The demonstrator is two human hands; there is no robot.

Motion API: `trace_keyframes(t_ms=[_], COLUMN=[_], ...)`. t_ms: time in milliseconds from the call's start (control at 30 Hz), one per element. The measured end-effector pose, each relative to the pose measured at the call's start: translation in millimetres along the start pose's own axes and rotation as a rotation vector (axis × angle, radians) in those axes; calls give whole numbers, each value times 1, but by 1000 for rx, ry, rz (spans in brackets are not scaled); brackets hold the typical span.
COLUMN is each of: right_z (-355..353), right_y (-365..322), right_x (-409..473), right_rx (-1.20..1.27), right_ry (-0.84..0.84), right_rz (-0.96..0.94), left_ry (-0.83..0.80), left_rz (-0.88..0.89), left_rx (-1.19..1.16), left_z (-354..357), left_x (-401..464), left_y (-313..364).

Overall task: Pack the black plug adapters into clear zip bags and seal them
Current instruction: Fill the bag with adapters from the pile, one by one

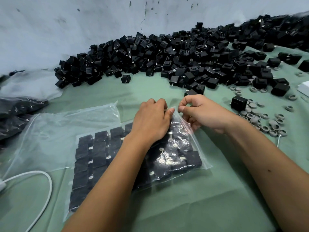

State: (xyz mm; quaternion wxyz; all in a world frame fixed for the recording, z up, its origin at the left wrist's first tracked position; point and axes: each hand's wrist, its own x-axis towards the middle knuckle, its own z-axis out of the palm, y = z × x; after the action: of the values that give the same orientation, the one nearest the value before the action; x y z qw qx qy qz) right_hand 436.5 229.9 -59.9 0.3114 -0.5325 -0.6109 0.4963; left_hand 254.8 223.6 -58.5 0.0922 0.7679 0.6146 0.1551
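Observation:
A clear zip bag (180,154) lies on the green cloth in front of me, filled with rows of black plug adapters (98,148). My left hand (150,121) lies palm down over the bag's far end, its thumb against the zip edge. My right hand (200,113) pinches that zip edge at the far right corner between thumb and forefinger. A large heap of loose black plug adapters (175,57) stretches along the wall behind.
Empty clear bags (55,131) lie to the left under the filled one. Dark filled bags (15,114) sit at the far left. A white cable (45,180) curves at lower left. Several grey round caps (260,118) are scattered on the right.

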Motion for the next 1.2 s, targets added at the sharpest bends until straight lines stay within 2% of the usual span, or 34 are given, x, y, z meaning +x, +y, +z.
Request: trace_keyframes(t_ms=[167, 300, 367, 467, 567, 633, 733, 833, 1033, 1133, 1200], right_z=[-2, -1, -1, -3, -8, -10, -10, -9, -11, -9, -8], right_y=[-2, -1, 0, 3, 8, 12, 22, 29, 30, 27, 25], right_x=[-2, -1, 0, 3, 9, 11, 17, 19, 19, 18, 17], right_rx=[83, 51, 21, -44, -367, -612, -812, -827, -661, -693, -750], right_ry=[-28, -47, -4, 224, 608, 686, 575, 484, 596, 628, 574], right_rz=[63, 49, 28, -74, -241, -290, -230, -222, -260, -293, -321], left_ry=[-12, -21, -26, -37, -33, -36, -33, -51, -82, -89, -92], left_rz=[-10, -27, -57, -85, -88, -94, -90, -88, -84, -86, -91], left_rx=[39, 59, 79, 113, 131, 153, 181, 201, 218, 220, 216], left_z=[0, 0, 3, 9, 14, 17, 19, 18, 17, 16, 16], left_x=[-3, -5, -6, -9, -11, -12, -12, -12, -13, -12, -12], left_y=[4, 10, 14, 19, 20, 19, 18, 19, 21, 21, 21])
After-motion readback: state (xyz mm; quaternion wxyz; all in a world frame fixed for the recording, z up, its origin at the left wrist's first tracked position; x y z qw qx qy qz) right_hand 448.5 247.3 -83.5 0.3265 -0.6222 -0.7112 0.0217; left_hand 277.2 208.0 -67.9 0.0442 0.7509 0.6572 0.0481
